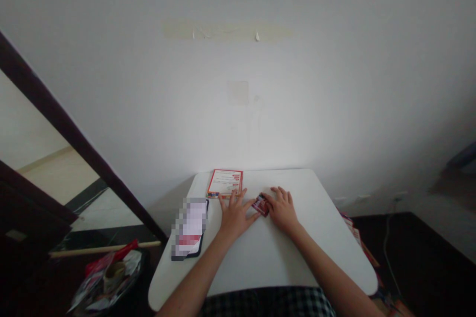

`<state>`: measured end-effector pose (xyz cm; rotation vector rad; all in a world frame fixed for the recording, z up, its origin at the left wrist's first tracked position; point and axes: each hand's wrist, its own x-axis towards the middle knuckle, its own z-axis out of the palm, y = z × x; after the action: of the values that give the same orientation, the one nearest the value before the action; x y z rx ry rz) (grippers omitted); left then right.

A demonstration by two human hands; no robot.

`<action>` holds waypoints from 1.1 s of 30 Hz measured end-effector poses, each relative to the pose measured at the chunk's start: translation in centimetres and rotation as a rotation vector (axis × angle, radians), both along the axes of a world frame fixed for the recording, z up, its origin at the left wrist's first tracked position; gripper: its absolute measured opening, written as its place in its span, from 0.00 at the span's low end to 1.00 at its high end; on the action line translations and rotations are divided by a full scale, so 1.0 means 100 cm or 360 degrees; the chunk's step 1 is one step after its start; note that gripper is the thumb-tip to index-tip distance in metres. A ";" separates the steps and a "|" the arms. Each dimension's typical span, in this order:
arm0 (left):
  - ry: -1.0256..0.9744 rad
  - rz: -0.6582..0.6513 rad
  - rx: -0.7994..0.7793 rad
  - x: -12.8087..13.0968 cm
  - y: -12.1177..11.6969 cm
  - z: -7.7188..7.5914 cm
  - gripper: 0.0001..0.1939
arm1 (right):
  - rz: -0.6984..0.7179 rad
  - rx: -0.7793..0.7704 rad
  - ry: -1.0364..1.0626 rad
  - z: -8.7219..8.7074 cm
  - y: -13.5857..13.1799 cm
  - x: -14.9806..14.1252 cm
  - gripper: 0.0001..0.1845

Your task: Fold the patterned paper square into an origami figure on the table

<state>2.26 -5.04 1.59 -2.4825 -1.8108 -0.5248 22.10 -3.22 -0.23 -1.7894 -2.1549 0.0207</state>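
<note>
A small dark-red printed card [260, 205] is between my two hands, low over the white table or resting on it; I cannot tell which. My left hand [236, 215] has its thumb and index finger at the card's left edge, while its other fingers spread toward the booklet. On the other side, my right hand [283, 210] grips the card's right edge between thumb and index finger, its remaining fingers stretched forward. A white booklet or card stack [226, 182] with a red border lies just beyond my left fingertips.
The white table [256, 262] stands against a wall [238, 129]. On its left side lies a phone [191, 228] with a blurred screen. A bin [115, 277] filled with wrappers is on the floor at left, near a dark frame [85, 143]. Printed papers [351, 228] show past the right edge.
</note>
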 end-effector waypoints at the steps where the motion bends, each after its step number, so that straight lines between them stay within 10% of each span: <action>1: 0.0005 -0.0005 0.0004 -0.001 -0.002 0.000 0.26 | -0.0003 0.0000 0.0004 0.000 0.000 0.000 0.22; 33: -0.0111 0.0052 0.0022 0.009 -0.001 -0.004 0.24 | 0.0024 0.0122 -0.0011 -0.009 0.002 0.005 0.22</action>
<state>3.17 -5.10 1.19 -2.4509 -1.8614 -0.6274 22.56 -2.99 -1.10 -1.7332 -2.1443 -0.0637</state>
